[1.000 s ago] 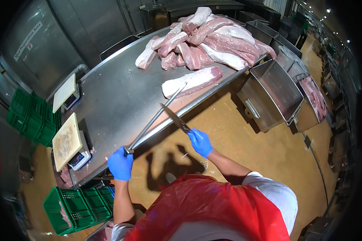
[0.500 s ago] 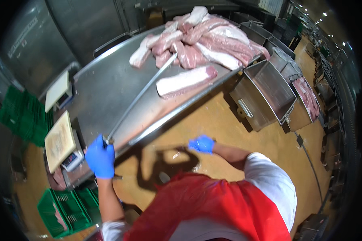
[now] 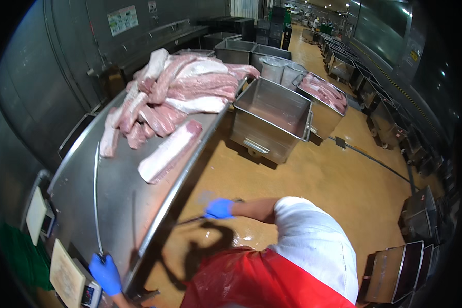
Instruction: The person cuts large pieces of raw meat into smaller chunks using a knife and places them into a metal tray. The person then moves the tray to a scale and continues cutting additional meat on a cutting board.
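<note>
My left hand point(image 3: 105, 272), in a blue glove, is closed round the dark handle of a long thin metal rod point(image 3: 96, 200). That rod extends over the steel table point(image 3: 72, 179), its far end near a heap of pale pink meat slabs point(image 3: 190, 84). One meat slab point(image 3: 170, 152) lies apart, nearer the table's edge. Off the table's right edge, my gloved right hand point(image 3: 219, 209) is closed and blurred. A thin dark strip shows beside it; I cannot tell what it is.
A steel bin point(image 3: 272, 113) stands on the floor right of the table, beside a meat-filled bin point(image 3: 323, 95). Two scales with pale boards point(image 3: 66, 274) flank the table's left side. Green crates point(image 3: 23, 256) are stacked beyond them. More steel carts point(image 3: 395, 256) line the right.
My view has swung to the right. The rod, still in my left hand, now points nearly straight away from me. My right hand appears closer to the table edge.
</note>
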A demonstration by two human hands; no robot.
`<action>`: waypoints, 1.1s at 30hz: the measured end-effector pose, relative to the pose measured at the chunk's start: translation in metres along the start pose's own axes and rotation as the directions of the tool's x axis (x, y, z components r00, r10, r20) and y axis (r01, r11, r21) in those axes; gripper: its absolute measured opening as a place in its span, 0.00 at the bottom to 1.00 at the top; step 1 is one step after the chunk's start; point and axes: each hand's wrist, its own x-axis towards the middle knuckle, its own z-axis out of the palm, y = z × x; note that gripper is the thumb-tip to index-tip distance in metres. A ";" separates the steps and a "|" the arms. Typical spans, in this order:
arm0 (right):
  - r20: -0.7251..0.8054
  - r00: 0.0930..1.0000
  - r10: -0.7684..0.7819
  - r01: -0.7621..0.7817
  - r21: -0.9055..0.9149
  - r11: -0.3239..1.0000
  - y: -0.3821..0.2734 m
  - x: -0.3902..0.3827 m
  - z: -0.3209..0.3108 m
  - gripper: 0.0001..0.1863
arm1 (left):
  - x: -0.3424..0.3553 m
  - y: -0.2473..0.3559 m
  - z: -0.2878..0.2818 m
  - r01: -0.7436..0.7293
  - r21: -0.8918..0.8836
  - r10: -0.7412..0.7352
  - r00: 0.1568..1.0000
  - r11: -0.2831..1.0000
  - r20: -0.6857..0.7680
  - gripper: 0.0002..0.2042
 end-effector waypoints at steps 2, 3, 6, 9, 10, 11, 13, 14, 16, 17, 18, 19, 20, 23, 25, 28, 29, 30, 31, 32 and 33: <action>-0.105 0.970 0.217 -0.194 0.197 0.961 -0.019 -0.032 0.034 0.20 | -0.059 -0.105 0.056 0.174 -0.200 -0.149 0.980 0.964 0.133 0.07; -0.133 0.933 0.334 -0.294 0.250 0.923 -0.042 -0.037 0.026 0.20 | -0.054 -0.010 0.025 0.763 -0.330 -0.506 0.626 0.556 0.593 0.09; -0.554 0.791 0.261 0.038 0.471 0.881 -0.110 0.013 -0.007 0.23 | -0.083 0.028 0.082 0.923 -0.384 -0.137 0.385 0.039 0.912 0.12; -0.328 0.942 0.065 0.221 0.757 0.616 -0.180 0.021 -0.100 0.20 | -0.084 0.076 0.092 0.909 -0.414 0.013 0.414 0.058 0.910 0.13; -0.502 0.863 -0.058 0.376 0.560 0.738 -0.188 0.019 -0.096 0.19 | -0.080 0.092 0.089 0.893 -0.438 0.023 0.438 0.107 0.899 0.15; -0.640 0.748 -0.175 0.478 0.336 0.812 -0.196 0.017 -0.092 0.27 | -0.082 0.093 0.089 0.879 -0.462 0.072 0.456 0.116 0.887 0.15; -0.471 0.865 -0.171 0.322 0.262 0.910 -0.166 0.013 -0.105 0.23 | -0.077 0.107 0.071 0.885 -0.425 0.068 0.420 0.189 0.905 0.15; -0.320 0.938 -0.132 0.211 0.228 0.951 -0.123 0.013 -0.116 0.27 | -0.077 0.107 0.061 0.887 -0.407 0.052 0.406 0.219 0.912 0.15; -0.633 0.491 0.599 -0.109 0.637 0.763 0.036 0.009 -0.043 0.23 | -0.084 0.104 0.071 0.876 -0.421 0.100 0.409 0.236 0.907 0.17; -0.622 0.457 0.636 -0.135 0.658 0.741 0.047 0.018 -0.046 0.24 | -0.088 0.089 0.070 0.879 -0.425 0.066 0.421 0.216 0.904 0.17; -0.615 0.410 0.674 -0.167 0.676 0.718 0.056 0.018 -0.054 0.25 | -0.085 0.083 0.071 0.875 -0.443 0.050 0.442 0.193 0.895 0.17; -0.653 0.447 0.611 -0.096 0.644 0.759 0.027 0.026 -0.063 0.25 | -0.085 0.078 0.068 0.884 -0.427 0.043 0.427 0.192 0.903 0.16; -0.647 0.570 0.506 0.009 0.621 0.784 -0.024 0.025 -0.081 0.26 | -0.085 0.078 0.067 0.897 -0.414 0.044 0.413 0.152 0.910 0.16; -0.380 0.914 0.144 0.120 0.590 0.798 -0.153 0.023 -0.113 0.28 | -0.073 0.096 0.076 0.922 -0.374 0.046 0.371 0.103 0.928 0.14; -0.223 0.972 0.073 0.036 0.448 0.894 -0.170 0.016 -0.134 0.27 | -0.071 0.093 0.075 0.886 -0.424 0.059 0.421 0.188 0.905 0.11; -0.499 0.625 0.600 0.101 0.814 0.572 0.000 0.064 -0.055 0.23 | -0.072 0.072 0.074 0.731 -0.445 -0.073 0.556 0.518 0.828 0.12; -0.409 0.395 0.823 -0.245 0.816 0.524 0.049 0.049 -0.051 0.21 | -0.083 0.028 0.094 0.697 -0.430 -0.159 0.610 0.573 0.777 0.13; -0.568 0.116 0.815 -0.320 0.755 0.572 0.109 0.034 -0.021 0.19 | -0.094 -0.019 0.130 0.326 -0.460 -0.062 0.864 0.826 0.500 0.12; -0.608 0.100 0.788 -0.297 0.738 0.607 0.090 0.035 -0.005 0.17 | -0.116 -0.051 0.111 0.171 -0.154 -0.104 0.924 0.973 0.367 0.11; -0.676 0.072 0.734 -0.274 0.694 0.666 0.079 0.031 -0.015 0.15 | -0.129 -0.064 0.099 0.043 0.166 -0.078 0.975 0.985 0.210 0.10; -0.764 0.111 0.635 -0.237 0.600 0.764 0.072 0.019 0.005 0.13 | -0.138 -0.068 0.090 0.132 0.141 -0.163 0.956 0.981 0.245 0.09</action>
